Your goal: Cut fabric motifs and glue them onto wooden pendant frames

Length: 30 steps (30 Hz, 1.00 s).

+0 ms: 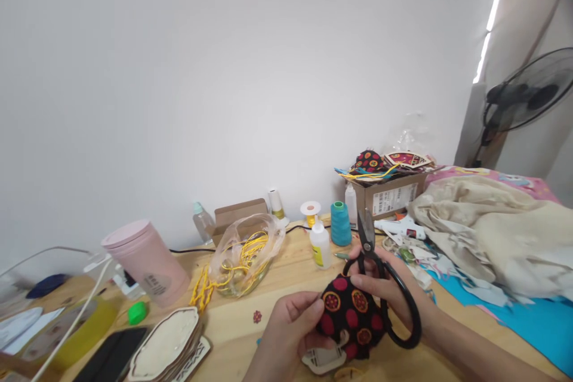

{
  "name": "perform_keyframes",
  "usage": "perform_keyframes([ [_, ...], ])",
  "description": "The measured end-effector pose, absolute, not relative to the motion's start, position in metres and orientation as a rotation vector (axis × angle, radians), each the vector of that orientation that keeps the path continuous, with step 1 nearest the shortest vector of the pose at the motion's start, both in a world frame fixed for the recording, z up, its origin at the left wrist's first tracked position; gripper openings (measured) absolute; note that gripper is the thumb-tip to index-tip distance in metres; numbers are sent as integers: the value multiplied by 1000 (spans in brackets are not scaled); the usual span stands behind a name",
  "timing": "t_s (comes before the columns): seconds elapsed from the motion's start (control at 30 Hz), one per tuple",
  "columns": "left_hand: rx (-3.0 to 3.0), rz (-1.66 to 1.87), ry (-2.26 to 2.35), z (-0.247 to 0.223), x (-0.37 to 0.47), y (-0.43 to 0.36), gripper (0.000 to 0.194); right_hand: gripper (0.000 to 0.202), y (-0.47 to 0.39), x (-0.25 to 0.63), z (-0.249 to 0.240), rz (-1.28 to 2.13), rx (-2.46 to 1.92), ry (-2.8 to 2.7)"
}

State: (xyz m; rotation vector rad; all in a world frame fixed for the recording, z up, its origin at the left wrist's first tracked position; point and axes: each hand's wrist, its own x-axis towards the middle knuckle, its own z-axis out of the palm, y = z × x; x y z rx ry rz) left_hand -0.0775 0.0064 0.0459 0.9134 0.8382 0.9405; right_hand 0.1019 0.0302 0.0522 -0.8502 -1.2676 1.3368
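Observation:
Between my hands is a black cloth piece (351,313) with red dots and orange flower rounds. A pale cut-out panel (324,359) shows at its lower left edge. My left hand (298,322) pinches the cloth's left side between thumb and fingers. Black-handled scissors (367,242) sit in my right hand (387,283), blades pointing up and slightly parted. The right thumb also presses on the top of the cloth. One large handle loop hangs over the cloth's right side.
A glue bottle (319,245) and teal thread cone (341,225) stand behind my hands. Left are a bag of yellow cord (250,256), stacked wooden panels (165,343), a phone (110,355) and pink tumbler (147,262). Right are a filled carton (394,197), glue gun (400,228) and blue sheet (514,325).

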Motion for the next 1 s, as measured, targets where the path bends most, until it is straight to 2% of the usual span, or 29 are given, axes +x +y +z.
perform_keyframes([
  [0.4,785,1023,790,56,-82,8,24,29,32,102,57,1293,-812,-1173],
  [0.63,825,1074,856,57,-79,7,35,28,33,104,54,1324,-760,-1171],
  [1.0,795,1052,884,56,-83,6,41,29,33,104,55,1297,-795,-1205],
])
